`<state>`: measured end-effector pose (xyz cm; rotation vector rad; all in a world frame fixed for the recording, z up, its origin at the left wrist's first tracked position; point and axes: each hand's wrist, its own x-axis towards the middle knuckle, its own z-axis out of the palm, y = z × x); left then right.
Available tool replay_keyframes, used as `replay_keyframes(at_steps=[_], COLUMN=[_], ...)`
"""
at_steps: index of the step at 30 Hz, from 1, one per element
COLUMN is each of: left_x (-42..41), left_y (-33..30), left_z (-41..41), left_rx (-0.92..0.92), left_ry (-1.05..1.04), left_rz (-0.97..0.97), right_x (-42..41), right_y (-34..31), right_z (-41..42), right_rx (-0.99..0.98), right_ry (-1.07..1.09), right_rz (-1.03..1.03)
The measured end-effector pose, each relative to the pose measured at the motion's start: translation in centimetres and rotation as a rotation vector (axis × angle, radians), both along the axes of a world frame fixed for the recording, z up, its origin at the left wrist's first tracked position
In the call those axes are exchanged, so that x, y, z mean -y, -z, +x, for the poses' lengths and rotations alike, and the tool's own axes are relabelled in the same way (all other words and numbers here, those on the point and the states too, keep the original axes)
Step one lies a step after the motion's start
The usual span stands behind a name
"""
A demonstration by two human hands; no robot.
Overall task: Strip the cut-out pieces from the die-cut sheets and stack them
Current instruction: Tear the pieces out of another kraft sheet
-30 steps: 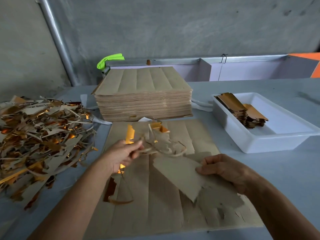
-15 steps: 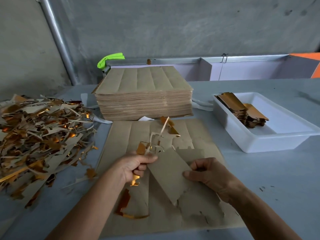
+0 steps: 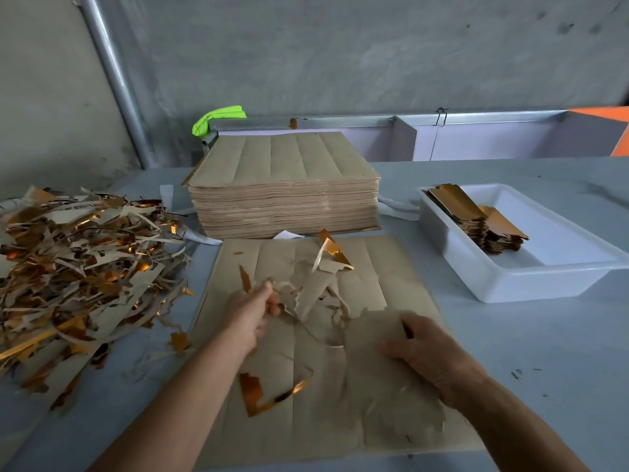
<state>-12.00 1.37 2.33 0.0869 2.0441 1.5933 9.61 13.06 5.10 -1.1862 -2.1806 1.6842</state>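
Near the tabletop's point(image 3: 510, 352) front edge lies a flat die-cut sheet point(image 3: 238, 267), brown side up. Over its middle the left hand point(image 3: 250, 310) has its grip closed on a tangle of torn waste strips point(image 3: 316, 287), pinched between thumb and fingers and lifted off the sheet; a gold-faced scrap point(image 3: 332, 250) juts up at the far end. The right hand point(image 3: 429, 349) has its grip curled around the edge of a brown cut-out piece point(image 3: 384, 376) resting on the sheet. A tall stack of sheets point(image 3: 286, 195) stands behind, toward the back edge. Stripped pieces point(image 3: 476, 216) sit stacked in a white tray point(image 3: 544, 277) toward the right edge. A scrap heap point(image 3: 85, 267) covers the left edge.
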Motion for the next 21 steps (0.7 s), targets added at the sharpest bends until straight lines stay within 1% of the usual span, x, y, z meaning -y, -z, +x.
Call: replay_keyframes(at_steps=[3,5,6,7,9,10,11,12,14,15,17,19,21], left_x=[0.6,0.5,0.4,0.0,-1.2,-2.1,-3.0,-4.0,-5.3,-5.7,-5.9,-5.8,-5.5], left_y=[-0.4,-0.9,-1.4,-1.7,-2.1,-2.4,-2.5,-2.3,-1.7,-1.3,-0.2,0.4,0.6], left_z=[-1.3,-1.4,-1.1,-0.8,-0.2,0.1,0.3,0.5,0.3,0.1,-1.0,-2.2,-3.2], left_rx=[-0.256,-0.375,-0.492,-0.654,-0.97,-1.053,-1.071,-1.049,-0.906,-0.824,-0.725,-0.651,-0.6], left_ry=[0.01,0.027,-0.009,-0.057,-0.146,-0.115,-0.022,0.104,0.346,0.413,0.436,0.36,0.299], left_rz=[-0.362,-0.538,-0.595,-0.627,-0.6,-0.615,-0.671,-0.754,-0.914,-0.953,-0.945,-0.838,-0.727], right_x=[-1.4,-1.9,-1.9,-1.8,-1.5,-1.3,-1.1,-0.9,-0.8,-0.8,-1.2,-1.7,-2.2], right_y=[-0.4,-0.4,-0.4,-0.3,0.0,0.1,0.1,0.2,0.2,0.2,0.0,-0.3,-0.5], right_z=[1.2,1.3,1.2,1.0,0.6,0.4,0.3,0.1,0.0,0.1,0.4,0.8,1.1], right_rx=[0.023,0.029,0.029,0.025,0.02,0.019,0.017,0.013,0.003,-0.005,-0.035,-0.105,-0.221], right_ry=[0.037,0.06,0.065,0.069,0.057,0.045,0.034,0.027,0.021,0.021,0.022,0.022,0.025], right_rz=[0.053,0.066,0.067,0.063,0.055,0.052,0.048,0.04,0.025,0.021,0.003,-0.012,-0.021])
